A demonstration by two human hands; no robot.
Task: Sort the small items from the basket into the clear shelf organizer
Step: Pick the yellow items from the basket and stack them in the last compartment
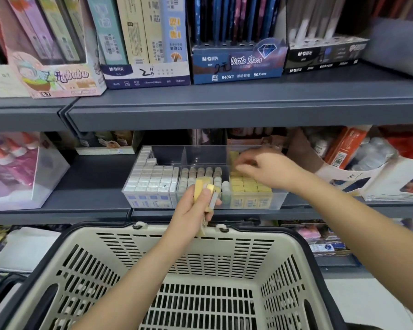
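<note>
At the centre of the frame the left hand (191,208) gripped a few small yellow boxes (202,186) just above the far rim of the beige basket (284,236). Right of centre, the right hand (267,170) reached into the right compartment of the clear organizer (200,153), over the stacked yellow packs (248,184). Its fingers were curled and blurred, so whether they held anything could not be told. White packs (150,177) filled the left of its 3 compartments.

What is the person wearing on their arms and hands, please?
Nothing that shows. The left hand and right hand are bare, with no gloves. The left forearm and right forearm are uncovered to the frame's edge, so no sleeves appear. No watch, bracelet or ring is visible, though the right hand is blurred, so a thin ring there cannot be ruled out.
</note>
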